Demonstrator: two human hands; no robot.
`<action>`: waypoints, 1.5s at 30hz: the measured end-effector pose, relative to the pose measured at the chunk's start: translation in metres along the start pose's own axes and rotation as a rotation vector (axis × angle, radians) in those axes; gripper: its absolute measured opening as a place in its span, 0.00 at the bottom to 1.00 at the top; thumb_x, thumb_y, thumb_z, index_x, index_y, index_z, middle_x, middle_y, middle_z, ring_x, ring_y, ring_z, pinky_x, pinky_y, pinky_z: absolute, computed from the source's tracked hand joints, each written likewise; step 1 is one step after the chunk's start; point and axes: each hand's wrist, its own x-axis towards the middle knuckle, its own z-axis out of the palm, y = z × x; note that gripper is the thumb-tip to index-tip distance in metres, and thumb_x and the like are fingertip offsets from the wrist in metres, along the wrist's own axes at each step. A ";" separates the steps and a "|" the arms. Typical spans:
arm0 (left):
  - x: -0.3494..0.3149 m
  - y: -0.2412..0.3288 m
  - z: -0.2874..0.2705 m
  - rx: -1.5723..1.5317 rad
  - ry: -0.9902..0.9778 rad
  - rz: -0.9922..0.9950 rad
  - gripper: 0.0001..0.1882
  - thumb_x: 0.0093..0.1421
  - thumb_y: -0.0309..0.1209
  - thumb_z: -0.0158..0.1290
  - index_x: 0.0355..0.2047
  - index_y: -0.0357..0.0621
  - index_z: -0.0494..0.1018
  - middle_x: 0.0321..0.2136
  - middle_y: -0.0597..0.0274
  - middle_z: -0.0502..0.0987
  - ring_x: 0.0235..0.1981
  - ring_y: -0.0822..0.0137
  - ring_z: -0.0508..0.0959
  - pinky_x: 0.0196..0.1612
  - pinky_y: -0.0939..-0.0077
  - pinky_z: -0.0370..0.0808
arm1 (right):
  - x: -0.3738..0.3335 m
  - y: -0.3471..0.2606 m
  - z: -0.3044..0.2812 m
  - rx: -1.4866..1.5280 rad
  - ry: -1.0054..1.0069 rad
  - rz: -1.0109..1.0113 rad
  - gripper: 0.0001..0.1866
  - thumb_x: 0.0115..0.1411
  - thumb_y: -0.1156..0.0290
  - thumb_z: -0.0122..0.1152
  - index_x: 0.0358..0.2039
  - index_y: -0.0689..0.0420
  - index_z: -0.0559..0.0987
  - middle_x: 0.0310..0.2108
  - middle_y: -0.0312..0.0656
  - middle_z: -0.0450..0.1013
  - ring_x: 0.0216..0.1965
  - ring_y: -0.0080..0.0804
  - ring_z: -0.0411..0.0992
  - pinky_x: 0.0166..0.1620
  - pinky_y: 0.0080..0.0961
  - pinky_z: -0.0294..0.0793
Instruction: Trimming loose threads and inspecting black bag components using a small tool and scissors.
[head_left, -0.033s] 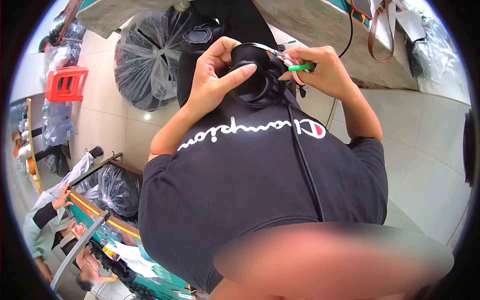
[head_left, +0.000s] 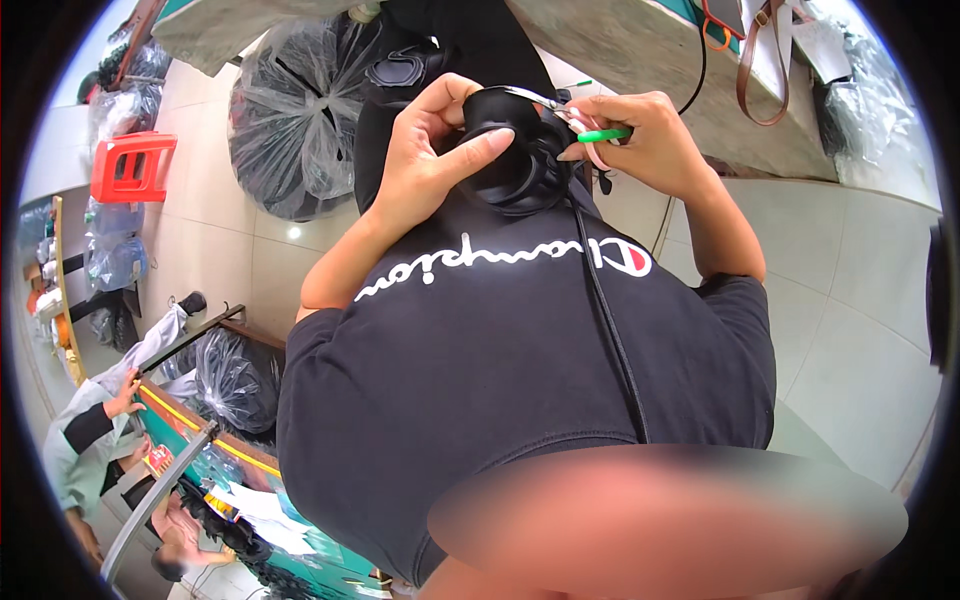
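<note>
Over my lap, a curled black piece (head_left: 515, 165), smooth and leather-like, is gripped in my left hand (head_left: 425, 150), thumb on its near face. Its exact kind I cannot make out. My right hand (head_left: 645, 140) is closed on scissors (head_left: 594, 152) with pinkish handle loops. Their silver blade (head_left: 530, 95) lies along the far rim of the black piece. A bright green stick-like part (head_left: 604, 135) also shows at the right fingers; whether it belongs to the scissors I cannot tell. Another black rounded piece (head_left: 395, 70) rests on my leg, beyond my left hand.
Beyond my left hand, a plastic-wrapped black bundle (head_left: 295, 120) stands on the floor. Farther left is a red stool (head_left: 133, 167). A worktop edge (head_left: 690, 90) runs along the far right, with a brown strap (head_left: 765, 65) hanging there. Other people are at a green table (head_left: 330, 560), lower left.
</note>
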 end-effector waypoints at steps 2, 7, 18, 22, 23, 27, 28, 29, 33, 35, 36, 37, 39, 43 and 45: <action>-0.001 0.000 -0.001 -0.017 -0.008 -0.029 0.13 0.56 0.26 0.62 0.38 0.41 0.69 0.31 0.69 0.77 0.32 0.84 0.73 0.35 0.89 0.68 | 0.000 -0.002 -0.002 -0.038 -0.030 -0.002 0.18 0.47 0.87 0.59 0.41 0.67 0.79 0.24 0.36 0.75 0.31 0.22 0.80 0.30 0.13 0.74; -0.002 -0.001 -0.001 0.009 -0.022 -0.072 0.12 0.55 0.26 0.62 0.36 0.42 0.70 0.30 0.71 0.77 0.31 0.84 0.72 0.36 0.89 0.67 | -0.002 0.001 -0.006 -0.066 -0.086 0.005 0.19 0.47 0.87 0.57 0.42 0.66 0.79 0.24 0.37 0.75 0.34 0.29 0.82 0.29 0.14 0.75; -0.002 0.002 0.002 0.001 -0.079 -0.097 0.12 0.54 0.25 0.62 0.36 0.42 0.70 0.29 0.71 0.77 0.31 0.84 0.72 0.38 0.88 0.67 | 0.000 -0.001 -0.011 -0.097 -0.117 -0.020 0.19 0.45 0.86 0.62 0.41 0.65 0.80 0.20 0.37 0.73 0.21 0.20 0.74 0.28 0.16 0.73; -0.003 -0.001 0.000 0.028 -0.090 -0.072 0.12 0.54 0.25 0.62 0.36 0.42 0.70 0.30 0.71 0.77 0.31 0.84 0.72 0.38 0.88 0.67 | -0.001 0.002 -0.015 -0.153 -0.149 -0.021 0.19 0.44 0.85 0.63 0.40 0.65 0.80 0.20 0.38 0.73 0.22 0.19 0.73 0.29 0.16 0.72; -0.003 -0.001 0.000 0.027 -0.090 -0.072 0.12 0.54 0.25 0.62 0.36 0.42 0.70 0.30 0.71 0.77 0.31 0.84 0.72 0.38 0.88 0.67 | -0.001 0.000 -0.016 -0.156 -0.149 -0.033 0.20 0.43 0.85 0.63 0.40 0.65 0.80 0.20 0.38 0.73 0.22 0.18 0.73 0.29 0.15 0.72; -0.003 0.002 0.001 0.020 -0.084 -0.086 0.12 0.54 0.25 0.62 0.36 0.42 0.70 0.30 0.71 0.77 0.32 0.84 0.72 0.38 0.88 0.67 | -0.004 0.001 -0.015 -0.067 -0.138 -0.006 0.20 0.42 0.85 0.63 0.40 0.66 0.80 0.21 0.38 0.74 0.23 0.18 0.72 0.29 0.16 0.72; -0.003 0.003 0.001 0.014 -0.082 -0.092 0.12 0.54 0.24 0.62 0.36 0.41 0.70 0.30 0.71 0.77 0.32 0.84 0.72 0.38 0.88 0.67 | -0.004 0.001 -0.015 -0.066 -0.137 -0.005 0.20 0.42 0.85 0.63 0.40 0.66 0.80 0.21 0.38 0.74 0.23 0.18 0.72 0.29 0.16 0.72; -0.003 0.003 0.001 0.014 -0.082 -0.092 0.12 0.54 0.24 0.62 0.36 0.41 0.70 0.30 0.71 0.77 0.32 0.84 0.72 0.38 0.88 0.67 | -0.003 0.001 -0.015 -0.078 -0.134 -0.043 0.21 0.42 0.86 0.63 0.41 0.67 0.80 0.22 0.38 0.74 0.23 0.19 0.72 0.29 0.16 0.72; -0.002 0.001 0.001 0.018 -0.113 -0.076 0.12 0.54 0.24 0.62 0.36 0.41 0.70 0.31 0.69 0.78 0.34 0.83 0.73 0.41 0.87 0.68 | -0.001 0.003 -0.015 -0.077 -0.139 -0.079 0.21 0.41 0.86 0.65 0.41 0.67 0.80 0.23 0.40 0.76 0.23 0.21 0.72 0.29 0.18 0.73; -0.002 0.002 0.001 0.017 -0.126 -0.067 0.12 0.54 0.24 0.61 0.36 0.41 0.70 0.31 0.69 0.78 0.34 0.82 0.73 0.42 0.86 0.68 | 0.000 0.001 -0.015 -0.081 -0.145 -0.093 0.22 0.41 0.86 0.66 0.41 0.66 0.80 0.23 0.41 0.76 0.22 0.22 0.73 0.29 0.18 0.73; -0.002 0.003 0.001 0.017 -0.134 -0.082 0.12 0.54 0.24 0.61 0.36 0.40 0.70 0.31 0.68 0.78 0.35 0.82 0.73 0.43 0.86 0.68 | 0.001 0.001 -0.015 -0.086 -0.151 -0.107 0.22 0.41 0.86 0.66 0.41 0.66 0.81 0.23 0.41 0.76 0.22 0.24 0.73 0.29 0.19 0.74; -0.002 0.003 0.001 0.016 -0.141 -0.098 0.12 0.54 0.24 0.61 0.36 0.40 0.70 0.31 0.68 0.78 0.35 0.82 0.73 0.44 0.85 0.68 | 0.001 0.000 -0.016 -0.085 -0.150 -0.106 0.22 0.41 0.86 0.66 0.41 0.66 0.81 0.23 0.41 0.76 0.22 0.24 0.73 0.29 0.19 0.74; -0.002 0.006 0.003 -0.004 -0.141 -0.113 0.12 0.54 0.24 0.62 0.35 0.40 0.70 0.31 0.68 0.78 0.34 0.82 0.73 0.42 0.86 0.68 | 0.003 0.000 -0.017 -0.072 -0.178 -0.085 0.22 0.41 0.86 0.67 0.41 0.65 0.81 0.24 0.43 0.77 0.21 0.26 0.73 0.30 0.19 0.74; -0.001 0.005 0.001 0.033 -0.199 -0.194 0.11 0.53 0.24 0.62 0.34 0.41 0.70 0.29 0.70 0.77 0.31 0.83 0.71 0.38 0.87 0.68 | 0.005 -0.002 -0.019 -0.111 -0.189 -0.117 0.23 0.40 0.85 0.67 0.41 0.63 0.81 0.26 0.45 0.78 0.23 0.30 0.74 0.31 0.21 0.75; -0.002 0.004 0.001 0.027 -0.195 -0.202 0.12 0.53 0.24 0.63 0.33 0.41 0.70 0.28 0.70 0.76 0.31 0.83 0.71 0.37 0.87 0.67 | 0.007 -0.002 -0.020 -0.180 -0.181 -0.161 0.23 0.40 0.84 0.65 0.42 0.61 0.82 0.27 0.45 0.78 0.25 0.33 0.75 0.33 0.23 0.76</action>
